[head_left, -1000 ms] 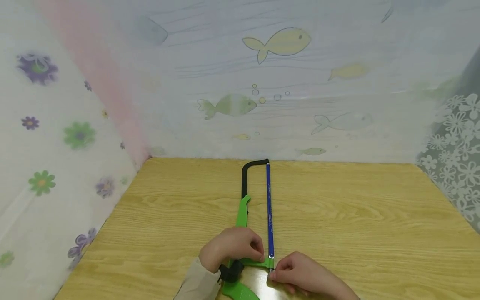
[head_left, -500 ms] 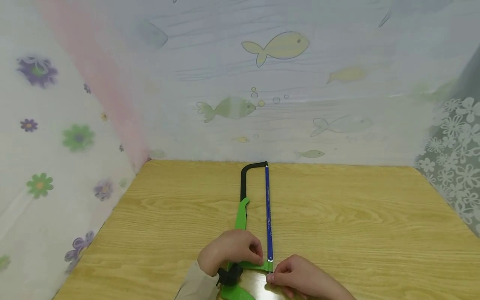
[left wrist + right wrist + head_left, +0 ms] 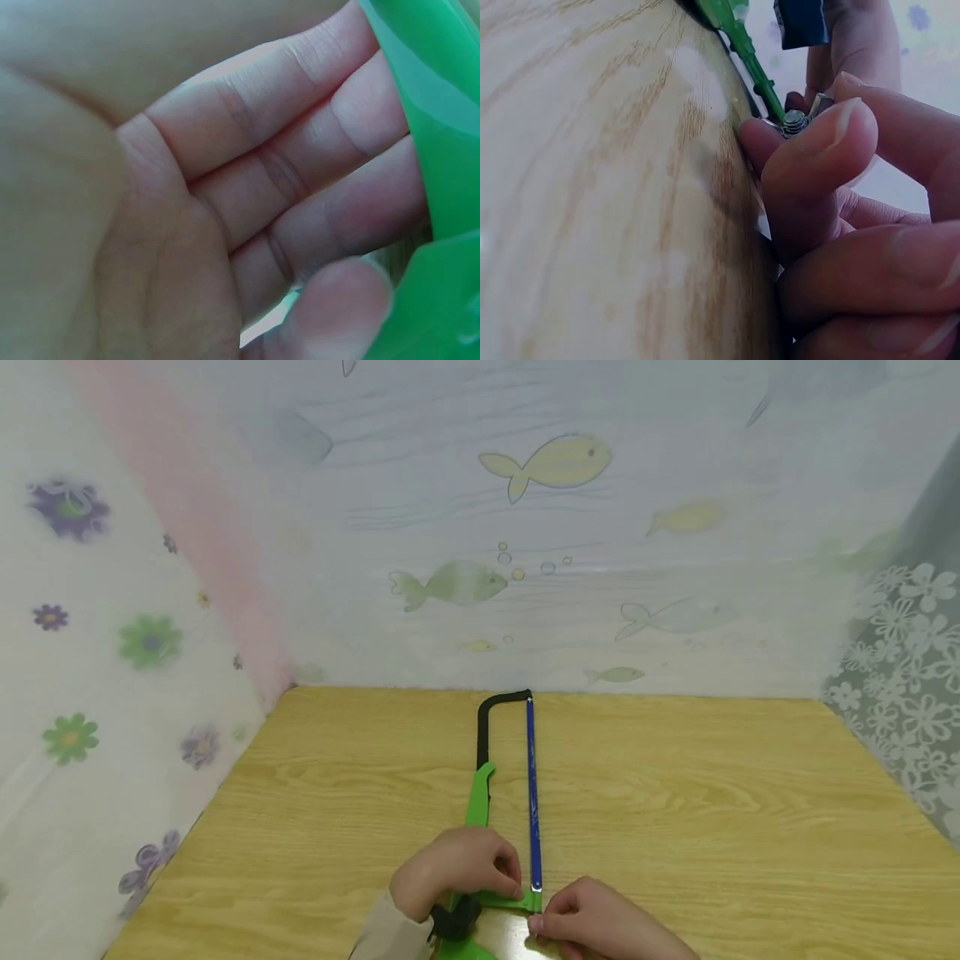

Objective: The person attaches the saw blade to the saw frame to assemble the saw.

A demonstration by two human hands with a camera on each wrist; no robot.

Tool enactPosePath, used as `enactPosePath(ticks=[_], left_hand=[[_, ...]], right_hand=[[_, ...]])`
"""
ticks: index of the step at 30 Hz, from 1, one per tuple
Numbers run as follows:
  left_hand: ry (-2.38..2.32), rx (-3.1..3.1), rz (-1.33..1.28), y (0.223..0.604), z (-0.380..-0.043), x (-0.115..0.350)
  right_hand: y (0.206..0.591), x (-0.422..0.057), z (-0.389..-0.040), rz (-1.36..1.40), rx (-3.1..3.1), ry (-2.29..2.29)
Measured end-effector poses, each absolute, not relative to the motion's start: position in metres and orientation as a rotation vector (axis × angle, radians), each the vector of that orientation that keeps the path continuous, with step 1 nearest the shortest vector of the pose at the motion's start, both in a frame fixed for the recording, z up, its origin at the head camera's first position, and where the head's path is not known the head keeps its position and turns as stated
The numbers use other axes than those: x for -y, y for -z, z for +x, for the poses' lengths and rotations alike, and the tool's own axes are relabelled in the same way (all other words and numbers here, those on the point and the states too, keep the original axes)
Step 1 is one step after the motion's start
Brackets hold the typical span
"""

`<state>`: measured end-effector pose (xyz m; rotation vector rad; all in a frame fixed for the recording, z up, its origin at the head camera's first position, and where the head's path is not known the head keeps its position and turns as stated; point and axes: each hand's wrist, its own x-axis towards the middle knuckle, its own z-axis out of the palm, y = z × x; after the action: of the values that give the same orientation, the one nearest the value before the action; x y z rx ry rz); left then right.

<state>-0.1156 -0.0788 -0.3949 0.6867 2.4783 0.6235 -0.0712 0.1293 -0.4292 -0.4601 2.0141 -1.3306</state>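
Observation:
A hacksaw [image 3: 477,797] with a green and black frame lies lengthwise on the wooden table, its blue blade [image 3: 534,802] on the right side. My left hand [image 3: 467,866] is bent over the near end of the frame, and its fingers hold the green crosspiece [image 3: 442,82]. At the blade's near end, the thumb and fingers of my right hand [image 3: 596,922] pinch a metal wing nut [image 3: 821,103]. A threaded bolt end [image 3: 795,118] shows between those fingertips. Most of the nut is hidden by the fingers. The green handle [image 3: 463,950] runs out of the head view's bottom edge.
The wooden table [image 3: 675,793] extends to both sides of the saw. Its far edge meets a fish-patterned curtain [image 3: 450,510], close to the saw's black tip. Flowered sheets hang left and right. A black wrist camera [image 3: 456,917] sits at my left wrist.
The head view has tilted up slightly, so the saw and hands appear lower and a little farther left. Both hands stay at the same places on the saw, with the right fingertips shifting slightly.

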Motion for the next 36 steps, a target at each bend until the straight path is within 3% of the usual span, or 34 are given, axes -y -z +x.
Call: enactPosePath(ticks=[36], left_hand=[[-0.688, -2.461, 0.690, 0.3987, -0.1149, 0.0801]], right_hand=[[0.4348, -0.1330, -0.0771, -0.514, -1.902, 1.375]])
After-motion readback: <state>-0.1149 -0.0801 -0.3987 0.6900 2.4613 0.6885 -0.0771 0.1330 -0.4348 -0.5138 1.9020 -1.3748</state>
